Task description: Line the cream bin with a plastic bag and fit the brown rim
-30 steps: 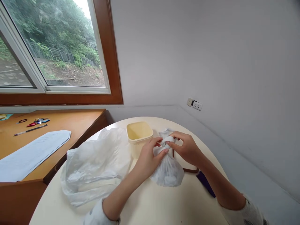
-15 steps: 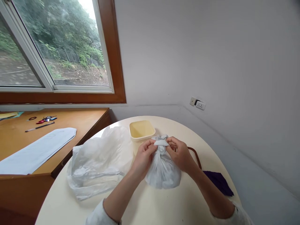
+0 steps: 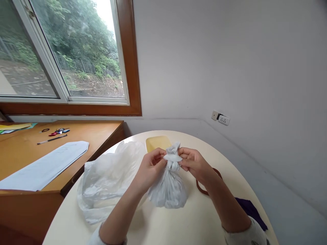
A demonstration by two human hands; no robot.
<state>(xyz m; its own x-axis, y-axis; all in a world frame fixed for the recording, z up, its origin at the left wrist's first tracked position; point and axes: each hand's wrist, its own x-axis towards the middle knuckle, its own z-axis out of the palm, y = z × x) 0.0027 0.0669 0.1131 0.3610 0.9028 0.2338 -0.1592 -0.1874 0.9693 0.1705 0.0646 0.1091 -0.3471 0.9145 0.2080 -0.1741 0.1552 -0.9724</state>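
Observation:
A filled white plastic bag [image 3: 168, 190] with a twisted, knotted neck is between my hands, over the round table. My left hand [image 3: 150, 168] pinches the left side of a white strip across the neck. On the opposite side, my right hand [image 3: 195, 163] pinches the strip's other end with thumb and fingers. The gathered top of the bag sticks up above the strip. What the bag contains cannot be made out. Just behind my left hand stands a pale yellow square container [image 3: 157, 141], partly covered by the hand and bag.
A crumpled clear-white plastic bag [image 3: 109, 183] lies left on the round table [image 3: 194, 224]. A brown loop [image 3: 200, 187] and a purple cloth [image 3: 252, 211] lie right, partly behind my right arm. The wooden desk [image 3: 102, 136] holds papers [image 3: 51, 163], a pen [image 3: 52, 139] and keys [image 3: 60, 131].
The view has shifted, so the surroundings sit further right and lower. The bag and both hands have moved slightly left relative to the table, and the bag's gathered top stands higher above the strip.

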